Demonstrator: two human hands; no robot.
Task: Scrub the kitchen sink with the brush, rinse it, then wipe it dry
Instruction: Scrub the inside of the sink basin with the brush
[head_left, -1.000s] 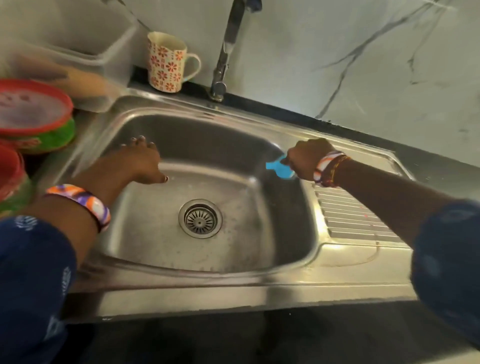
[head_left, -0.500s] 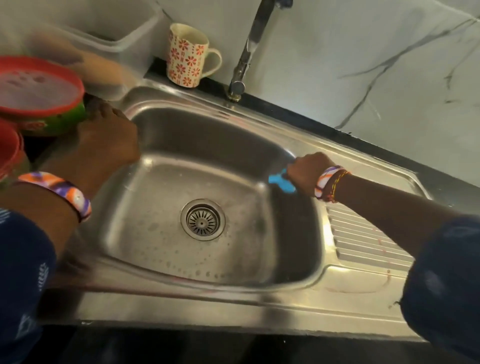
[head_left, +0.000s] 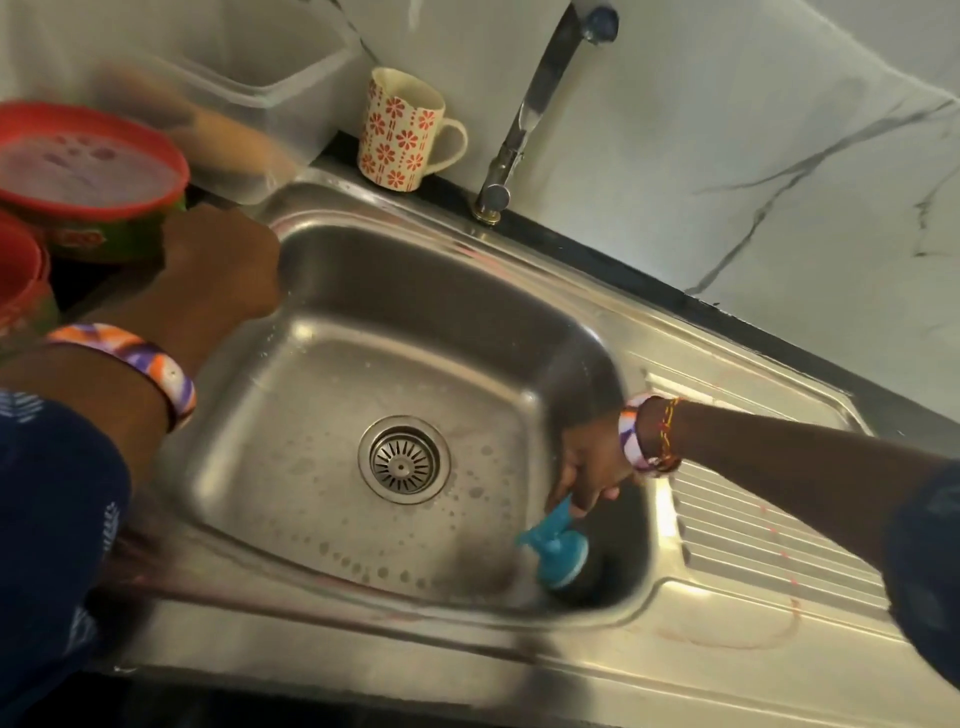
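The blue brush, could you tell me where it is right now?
The blue brush is in the sink's near right corner, held by the right hand.

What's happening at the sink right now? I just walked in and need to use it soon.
A person is scrubbing the steel sink. The right hand holds a blue brush and works its head against the basin's near right corner. The left hand rests on the sink's left rim, beside a red-rimmed tub. Soapy droplets dot the floor around the drain. No water runs from the tap, so rinsing and drying seem yet to come.
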